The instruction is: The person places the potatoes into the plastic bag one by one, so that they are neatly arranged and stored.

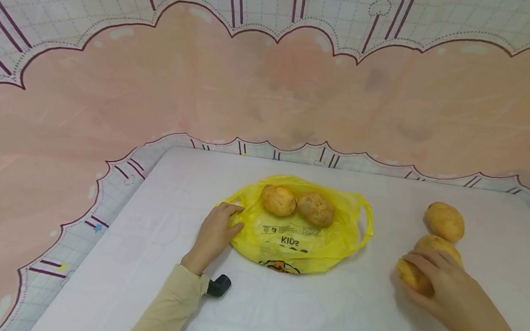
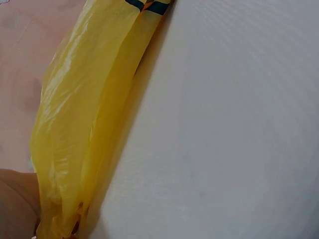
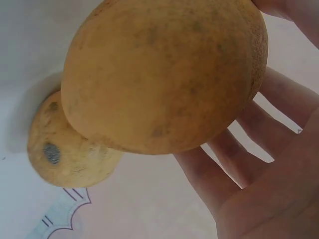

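A yellow plastic bag [image 1: 281, 251] lies open on the table, with two potatoes [image 1: 279, 200] resting side by side in its mouth. My left hand [image 1: 215, 232] pinches the bag's left edge between thumb and fingers. In the left wrist view, the yellow bag [image 2: 75, 114] stretches up from the hand, whose fingertips are mostly hidden. To the right of the bag, my right hand [image 1: 454, 292] grips a potato [image 1: 410, 277], its fingers curved over the top. Just behind the hand sits another potato [image 1: 439, 246]. The right wrist view shows the gripped potato [image 3: 164, 79] up close.
One more potato [image 1: 444, 221] lies farther back on the right. The white table [image 1: 308, 316] extends around the bag. A patterned cloth [image 1: 262, 91] hangs behind the table and along its left side. A black wrist device [image 1: 219, 285] shows beside the left sleeve.
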Demonstrator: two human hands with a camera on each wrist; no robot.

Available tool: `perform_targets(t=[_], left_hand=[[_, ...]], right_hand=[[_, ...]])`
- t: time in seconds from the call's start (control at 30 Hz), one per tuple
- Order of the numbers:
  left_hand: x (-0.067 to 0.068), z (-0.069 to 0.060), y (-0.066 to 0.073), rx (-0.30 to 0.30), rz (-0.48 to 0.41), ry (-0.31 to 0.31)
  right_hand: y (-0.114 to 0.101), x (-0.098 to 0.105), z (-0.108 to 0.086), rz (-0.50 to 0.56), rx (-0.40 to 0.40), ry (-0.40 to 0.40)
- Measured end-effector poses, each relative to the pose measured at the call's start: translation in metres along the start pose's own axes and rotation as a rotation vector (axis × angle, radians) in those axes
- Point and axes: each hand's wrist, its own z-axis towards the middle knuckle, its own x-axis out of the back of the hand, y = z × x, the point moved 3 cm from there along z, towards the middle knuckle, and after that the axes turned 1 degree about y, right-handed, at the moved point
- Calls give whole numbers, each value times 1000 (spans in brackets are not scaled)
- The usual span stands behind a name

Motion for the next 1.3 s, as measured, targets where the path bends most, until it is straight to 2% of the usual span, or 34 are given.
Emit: perform_targets(t=[0.37,0.7,0.97,1.07,1.3], left_hand=[[2,-1,0,9,-1,-4],[2,-1,-3,-11,-20,-2],[1,0,-3,-39,-40,12],[1,0,-3,-43,-42,15],[2,0,-2,-30,-44,15]], right_hand=[[-12,5,15,14,153,132],[-24,10,26,48,207,152],[-32,15,34,62,254,213],[-36,17,37,67,252,209],[-47,17,43,74,258,139]])
